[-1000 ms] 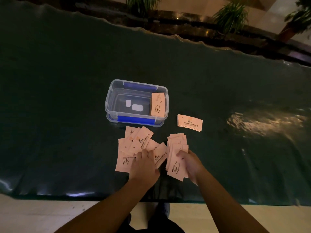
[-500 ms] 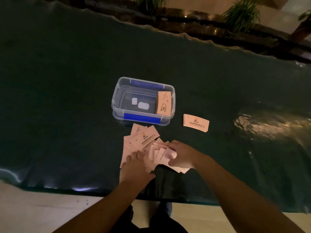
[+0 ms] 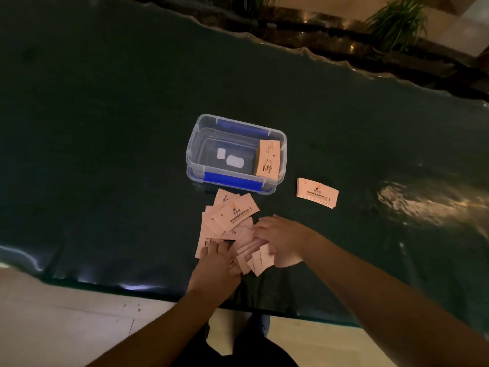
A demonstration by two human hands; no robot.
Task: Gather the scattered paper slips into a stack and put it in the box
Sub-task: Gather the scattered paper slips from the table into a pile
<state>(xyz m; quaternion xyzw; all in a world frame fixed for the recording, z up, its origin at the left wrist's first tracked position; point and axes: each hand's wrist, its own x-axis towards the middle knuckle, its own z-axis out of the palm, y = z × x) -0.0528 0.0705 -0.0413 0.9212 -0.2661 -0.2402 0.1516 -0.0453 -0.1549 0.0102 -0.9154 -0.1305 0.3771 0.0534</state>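
Several pale pink paper slips (image 3: 229, 218) lie fanned out on the dark green table, just in front of a clear plastic box (image 3: 197, 144) with blue clips. My left hand (image 3: 215, 264) presses flat on the near left slips. My right hand (image 3: 281, 238) is closed around a loose bunch of slips (image 3: 255, 256) that sticks out under its fingers. One neat stack of slips (image 3: 267, 162) leans inside the box against its right wall. Another small stack (image 3: 317, 192) rests on the table to the right of the box.
The table (image 3: 105, 154) has a glossy dark green top with a wavy far edge and a near edge just below my hands. Potted plants (image 3: 397, 22) stand beyond the far edge. Pale floor tiles (image 3: 66, 327) lie below the table.
My right hand has swept its bunch of slips leftward to meet the fanned pile and now covers it. My left hand stayed pressed on the near slips.
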